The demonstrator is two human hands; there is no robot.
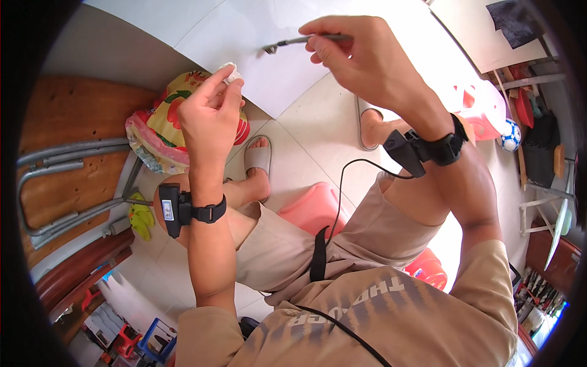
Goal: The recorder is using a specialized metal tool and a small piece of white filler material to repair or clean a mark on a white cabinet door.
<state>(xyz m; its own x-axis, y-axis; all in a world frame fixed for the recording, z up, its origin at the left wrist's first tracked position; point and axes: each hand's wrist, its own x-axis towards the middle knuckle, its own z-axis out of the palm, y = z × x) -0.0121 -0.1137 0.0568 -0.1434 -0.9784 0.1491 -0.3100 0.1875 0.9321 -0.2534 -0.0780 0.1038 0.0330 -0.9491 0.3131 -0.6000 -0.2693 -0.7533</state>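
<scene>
My left hand (208, 116) pinches a small white crumpled piece (230, 71) between thumb and fingertips, near the edge of a white surface (220, 33). My right hand (361, 58), higher and further right, grips a thin dark-grey tool (296, 41) whose small bent tip points left over the white surface. I cannot make out exactly what the tool's tip is. Both wrists carry black strapped devices, and a black cable hangs from the right one.
Below lie a printed bag (165, 122), a tiled floor (293, 144), my slippered feet and a pink stool (309, 205). At left are a folded wooden table (67, 116) and green slippers (140, 217). A ball (509, 134) and stacked items line the right.
</scene>
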